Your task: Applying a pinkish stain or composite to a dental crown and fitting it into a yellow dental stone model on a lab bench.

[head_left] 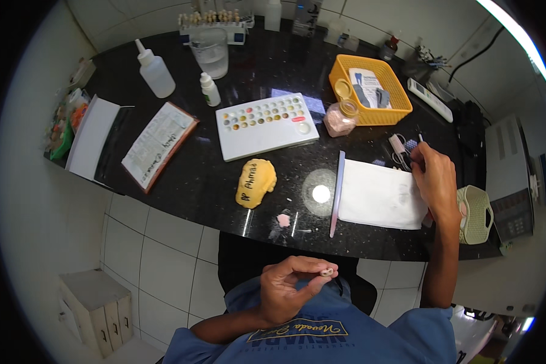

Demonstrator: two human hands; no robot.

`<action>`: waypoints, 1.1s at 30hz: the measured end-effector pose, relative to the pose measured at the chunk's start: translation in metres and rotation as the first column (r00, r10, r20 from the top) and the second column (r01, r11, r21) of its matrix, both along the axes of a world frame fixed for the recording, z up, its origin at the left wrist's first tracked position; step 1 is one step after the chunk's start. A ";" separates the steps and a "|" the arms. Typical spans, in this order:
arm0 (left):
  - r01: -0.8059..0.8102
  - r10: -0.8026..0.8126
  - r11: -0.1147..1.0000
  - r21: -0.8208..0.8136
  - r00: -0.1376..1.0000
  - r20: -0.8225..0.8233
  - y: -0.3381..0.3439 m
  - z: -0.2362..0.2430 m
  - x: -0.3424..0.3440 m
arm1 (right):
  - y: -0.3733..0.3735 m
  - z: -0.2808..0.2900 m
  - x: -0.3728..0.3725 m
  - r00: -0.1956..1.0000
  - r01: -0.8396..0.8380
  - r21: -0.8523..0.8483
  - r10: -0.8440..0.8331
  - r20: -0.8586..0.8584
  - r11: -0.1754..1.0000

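Lump [259, 182] before palette [255, 143], left of cloth [376, 197]; jar [340, 121] before basket [387, 116].

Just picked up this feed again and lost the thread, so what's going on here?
The person's left hand pinches a small pale piece in front of the black worktop. The right hand is at the right edge of the white cloth, by a slim pale-tipped thing; whether it grips that is unclear. A white palette and a yellow lump lie left of the cloth, with neither hand on them.
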State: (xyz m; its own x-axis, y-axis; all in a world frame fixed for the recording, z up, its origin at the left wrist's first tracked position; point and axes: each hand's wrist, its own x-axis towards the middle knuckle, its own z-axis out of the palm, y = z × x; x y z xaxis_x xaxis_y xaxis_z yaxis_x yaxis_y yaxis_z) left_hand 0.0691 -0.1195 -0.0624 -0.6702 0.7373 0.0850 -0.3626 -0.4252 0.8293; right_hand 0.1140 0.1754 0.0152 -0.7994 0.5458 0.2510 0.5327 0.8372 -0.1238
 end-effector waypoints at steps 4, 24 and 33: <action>-0.045 0.042 0.999 -0.026 0.994 -0.106 -0.005 -0.001 -0.004 | 0.001 0.005 -0.006 0.991 0.049 0.042 -0.043 -0.129 0.998; -0.174 0.174 0.985 0.008 0.985 0.001 -0.024 -0.021 -0.019 | -0.045 0.055 -0.077 0.681 -0.692 -0.618 0.052 -0.730 0.373; -0.249 0.247 0.967 -0.058 0.969 -0.024 -0.034 -0.020 -0.038 | -0.091 0.085 -0.249 0.669 -0.657 -0.269 0.379 -0.640 0.704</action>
